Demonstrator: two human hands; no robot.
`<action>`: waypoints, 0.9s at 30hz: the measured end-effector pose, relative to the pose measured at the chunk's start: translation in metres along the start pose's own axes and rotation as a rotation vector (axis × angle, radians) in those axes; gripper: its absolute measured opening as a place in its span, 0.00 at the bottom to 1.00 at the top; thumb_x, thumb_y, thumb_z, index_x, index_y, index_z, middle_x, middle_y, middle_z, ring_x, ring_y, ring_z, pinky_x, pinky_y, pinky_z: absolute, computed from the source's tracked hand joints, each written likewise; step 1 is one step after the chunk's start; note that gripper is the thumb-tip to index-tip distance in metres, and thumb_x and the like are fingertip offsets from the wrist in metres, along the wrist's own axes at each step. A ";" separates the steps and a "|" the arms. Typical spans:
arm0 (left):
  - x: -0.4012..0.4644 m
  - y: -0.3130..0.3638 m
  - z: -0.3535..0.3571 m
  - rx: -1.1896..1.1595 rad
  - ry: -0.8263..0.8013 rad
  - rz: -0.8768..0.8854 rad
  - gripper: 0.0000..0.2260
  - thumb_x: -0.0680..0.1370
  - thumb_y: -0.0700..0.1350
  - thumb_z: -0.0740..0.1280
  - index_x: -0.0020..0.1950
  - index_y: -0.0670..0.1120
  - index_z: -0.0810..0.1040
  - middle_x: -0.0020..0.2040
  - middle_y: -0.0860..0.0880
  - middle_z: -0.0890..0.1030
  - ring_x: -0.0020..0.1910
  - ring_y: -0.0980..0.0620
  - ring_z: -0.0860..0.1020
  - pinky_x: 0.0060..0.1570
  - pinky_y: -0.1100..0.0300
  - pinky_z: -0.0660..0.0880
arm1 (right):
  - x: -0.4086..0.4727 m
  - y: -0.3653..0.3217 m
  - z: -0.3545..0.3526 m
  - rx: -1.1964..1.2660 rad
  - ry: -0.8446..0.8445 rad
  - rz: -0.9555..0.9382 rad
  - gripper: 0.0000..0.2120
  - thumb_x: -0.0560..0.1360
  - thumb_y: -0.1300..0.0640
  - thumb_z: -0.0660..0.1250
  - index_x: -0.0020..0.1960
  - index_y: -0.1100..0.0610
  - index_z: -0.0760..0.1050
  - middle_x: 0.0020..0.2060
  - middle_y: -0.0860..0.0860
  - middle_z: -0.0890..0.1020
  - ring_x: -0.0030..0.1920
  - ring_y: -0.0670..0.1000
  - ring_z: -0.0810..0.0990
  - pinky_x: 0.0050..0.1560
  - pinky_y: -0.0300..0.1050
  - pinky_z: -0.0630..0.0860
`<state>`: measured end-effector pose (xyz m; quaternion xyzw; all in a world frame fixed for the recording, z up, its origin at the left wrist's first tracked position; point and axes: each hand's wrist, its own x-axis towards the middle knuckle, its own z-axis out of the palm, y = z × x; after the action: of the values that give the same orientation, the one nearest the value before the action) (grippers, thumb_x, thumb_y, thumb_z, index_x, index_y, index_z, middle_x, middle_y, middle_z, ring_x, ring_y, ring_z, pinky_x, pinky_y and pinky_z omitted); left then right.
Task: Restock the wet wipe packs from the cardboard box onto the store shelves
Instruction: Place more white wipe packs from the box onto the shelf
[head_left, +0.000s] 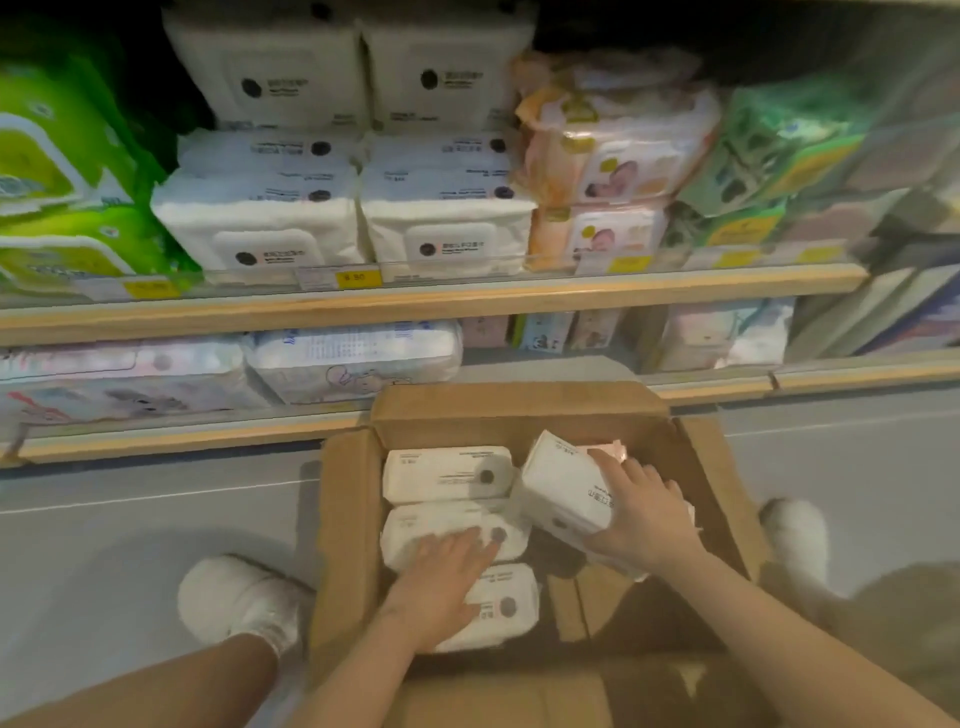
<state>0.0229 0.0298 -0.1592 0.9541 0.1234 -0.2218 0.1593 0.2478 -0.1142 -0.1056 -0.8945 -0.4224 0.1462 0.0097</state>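
The right hand grips a white pack, fingers curled over its near end, and holds it tilted above the right side of the box. The left hand lies flat, fingers straight and a little spread, on the middle pack of three white packs that stand in a row along the left side of the box; the far pack is touching the middle one, and the near pack is partly under the left palm and wrist. The box stands open on the grey floor, its flaps folded out, just in front of the lower shelf. On the upper shelf white packs of the same kind are stacked in two columns, with green packs to their left and peach packs to their right. Yellow price tags sit along the upper shelf's front edge. Pale packs lie on the lower shelf. A white shoe is on the floor to the left of the box and another to its right.
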 end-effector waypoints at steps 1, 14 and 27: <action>0.003 0.007 0.008 0.003 -0.072 0.034 0.32 0.78 0.53 0.61 0.77 0.53 0.47 0.78 0.47 0.51 0.75 0.45 0.53 0.73 0.48 0.50 | -0.008 0.014 0.000 0.007 0.006 0.048 0.46 0.62 0.29 0.67 0.72 0.43 0.51 0.62 0.48 0.70 0.62 0.52 0.69 0.62 0.56 0.67; 0.017 0.015 0.038 0.254 -0.112 -0.002 0.45 0.74 0.40 0.67 0.71 0.63 0.34 0.77 0.47 0.50 0.74 0.42 0.54 0.67 0.46 0.62 | -0.032 0.055 0.029 0.190 -0.013 0.168 0.44 0.61 0.34 0.71 0.71 0.44 0.56 0.57 0.48 0.72 0.58 0.54 0.71 0.56 0.56 0.69; -0.013 0.035 -0.048 0.201 -0.014 0.015 0.38 0.75 0.40 0.65 0.74 0.65 0.46 0.75 0.45 0.54 0.69 0.41 0.59 0.65 0.44 0.62 | -0.038 0.040 -0.051 0.235 0.069 0.119 0.45 0.62 0.41 0.75 0.72 0.45 0.56 0.60 0.49 0.71 0.61 0.54 0.70 0.59 0.54 0.69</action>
<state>0.0407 0.0128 -0.1041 0.9646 0.0922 -0.2384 0.0654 0.2691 -0.1634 -0.0532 -0.9152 -0.3480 0.1643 0.1200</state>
